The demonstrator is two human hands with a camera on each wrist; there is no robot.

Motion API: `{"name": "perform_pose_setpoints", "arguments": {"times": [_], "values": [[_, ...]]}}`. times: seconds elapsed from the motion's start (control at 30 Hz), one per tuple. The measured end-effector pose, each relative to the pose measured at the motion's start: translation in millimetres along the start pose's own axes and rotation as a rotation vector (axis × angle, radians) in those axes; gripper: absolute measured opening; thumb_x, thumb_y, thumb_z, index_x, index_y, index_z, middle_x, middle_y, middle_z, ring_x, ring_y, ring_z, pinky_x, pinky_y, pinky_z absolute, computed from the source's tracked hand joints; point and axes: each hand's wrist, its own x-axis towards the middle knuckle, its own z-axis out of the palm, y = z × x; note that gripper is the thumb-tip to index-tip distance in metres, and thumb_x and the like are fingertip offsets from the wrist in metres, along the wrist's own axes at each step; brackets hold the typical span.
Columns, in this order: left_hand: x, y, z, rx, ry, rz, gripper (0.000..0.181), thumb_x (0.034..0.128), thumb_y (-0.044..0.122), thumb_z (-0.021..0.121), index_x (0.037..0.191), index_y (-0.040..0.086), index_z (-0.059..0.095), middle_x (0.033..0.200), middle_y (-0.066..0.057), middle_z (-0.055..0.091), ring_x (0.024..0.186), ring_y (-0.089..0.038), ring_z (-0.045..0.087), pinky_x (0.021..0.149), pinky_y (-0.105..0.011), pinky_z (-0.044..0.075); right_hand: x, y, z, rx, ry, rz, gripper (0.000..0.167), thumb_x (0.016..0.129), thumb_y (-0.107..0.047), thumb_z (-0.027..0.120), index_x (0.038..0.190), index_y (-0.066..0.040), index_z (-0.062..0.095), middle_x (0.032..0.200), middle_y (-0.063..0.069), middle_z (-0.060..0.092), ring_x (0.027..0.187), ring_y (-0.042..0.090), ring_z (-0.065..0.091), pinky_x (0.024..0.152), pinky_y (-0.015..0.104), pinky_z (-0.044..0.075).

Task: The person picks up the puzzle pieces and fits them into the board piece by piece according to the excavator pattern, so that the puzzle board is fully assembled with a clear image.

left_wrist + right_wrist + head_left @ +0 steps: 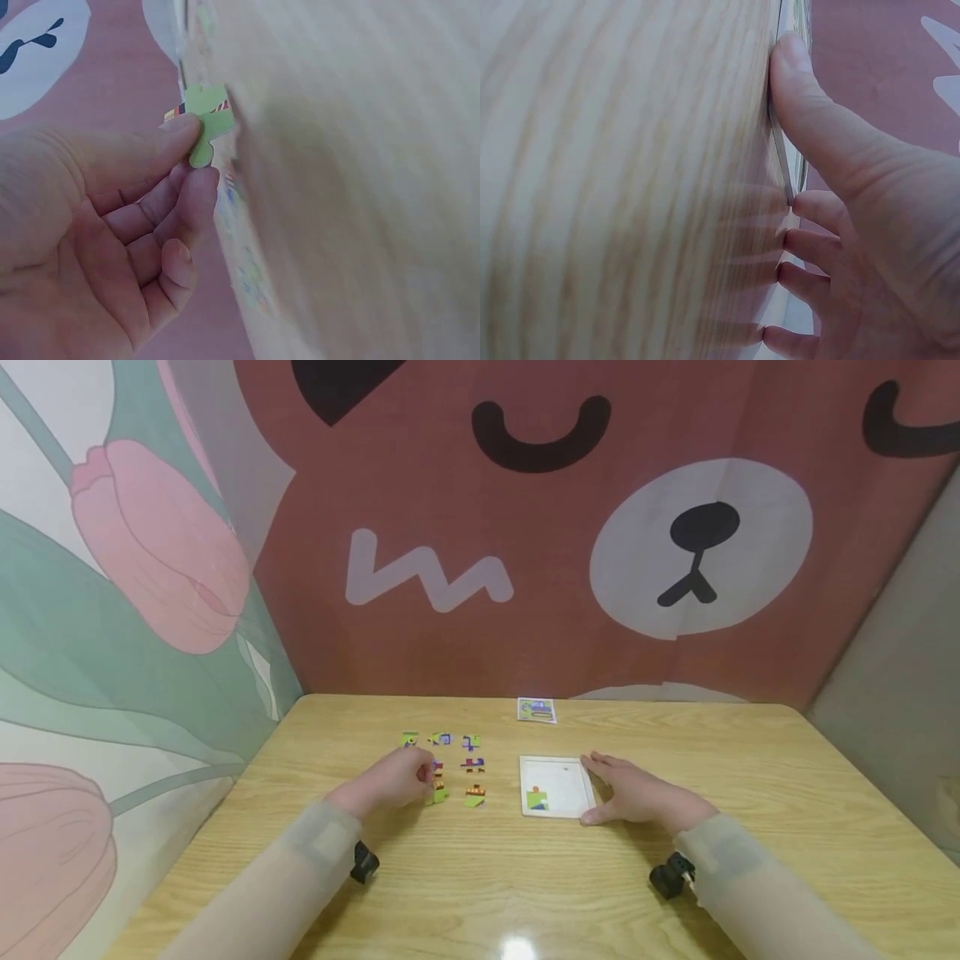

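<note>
My left hand (397,779) pinches a green jigsaw piece (214,109) between thumb and fingertips, just above the table at the left side of the loose pieces. Bits of red, white and yellow print show along its edges. My right hand (633,789) rests along the right side of a white puzzle tray (562,758), its thumb at the near corner and its fingers spread toward the far one. In the tray's near-left corner lies one green jigsaw piece (537,799). The right wrist view has the thumb (795,67) lying against the tray's edge.
Several loose jigsaw pieces (473,765) lie in rough rows left of the tray, some partly behind my left hand. A small picture card (536,710) lies near the back edge of the wooden table (480,868). A printed curtain (420,643) hangs behind.
</note>
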Motion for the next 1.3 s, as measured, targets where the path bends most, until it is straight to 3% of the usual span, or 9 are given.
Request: {"name": "perform_pose_setpoints", "arguments": {"times": [0.17,0.3,0.4,0.63,0.77,0.97,1.3], "values": [[15.0,17.7,-1.0,-0.026,-0.015,0.057,0.018,0.0894,0.001,0.068,0.077,0.013,0.062,0.076,0.002,0.058,0.071,-0.015,0.051,0.067,-0.033,0.044,-0.1,0,0,0.002,-0.001,0.007,0.109,0.072,-0.057,0.078,0.153,-0.002,0.03,0.157,0.026,0.024,0.141,0.047,0.022,0.11,0.059,0.023],[29.6,38.0,2.8,-0.046,-0.006,0.119,0.017,0.0897,0.002,0.069,0.078,0.012,0.063,0.076,0.003,0.059,0.071,-0.014,0.053,0.067,-0.032,0.046,0.1,0,0,0.012,-0.002,0.014,0.109,0.072,-0.057,0.079,0.154,-0.003,0.03,0.157,0.026,0.023,0.142,0.046,0.021,0.11,0.059,0.022],[40.7,54.9,9.0,-0.082,-0.014,0.133,0.016,0.0899,0.004,0.07,0.078,0.013,0.064,0.077,0.003,0.06,0.072,-0.014,0.054,0.067,-0.032,0.047,0.9,1,1,0.019,-0.004,0.02,0.11,0.072,-0.057,0.079,0.154,-0.003,0.029,0.157,0.026,0.023,0.142,0.046,0.021,0.11,0.059,0.021],[63.5,87.6,37.6,-0.166,0.014,0.119,0.016,0.0904,0.008,0.072,0.078,0.016,0.066,0.079,0.006,0.063,0.074,-0.012,0.054,0.067,-0.028,0.047,3.7,4,1,0.016,-0.007,0.011,0.11,0.072,-0.058,0.078,0.154,-0.004,0.029,0.157,0.026,0.023,0.142,0.047,0.021,0.11,0.06,0.022],[68.6,103.5,54.2,-0.197,-0.009,0.14,0.017,0.09,0.008,0.073,0.076,0.015,0.067,0.077,0.006,0.063,0.073,-0.011,0.054,0.066,-0.026,0.046,4.1,5,0,0.017,-0.014,0.015,0.11,0.072,-0.06,0.077,0.154,-0.004,0.029,0.157,0.026,0.023,0.141,0.047,0.022,0.109,0.06,0.022],[72.1,117.0,70.8,-0.195,-0.041,0.161,0.015,0.0895,0.007,0.073,0.077,0.013,0.067,0.076,0.007,0.062,0.072,-0.008,0.054,0.068,-0.024,0.045,2.2,3,0,0.023,-0.014,0.017,0.11,0.072,-0.06,0.077,0.153,-0.003,0.031,0.156,0.027,0.024,0.141,0.048,0.023,0.109,0.061,0.023],[74.1,119.2,77.1,-0.188,-0.034,0.124,0.015,0.0884,0.008,0.074,0.076,0.015,0.068,0.075,0.007,0.062,0.073,-0.009,0.054,0.069,-0.025,0.045,0.4,1,0,0.018,-0.007,0.013,0.109,0.072,-0.059,0.077,0.153,-0.002,0.031,0.156,0.027,0.025,0.141,0.047,0.023,0.109,0.06,0.023]]}}
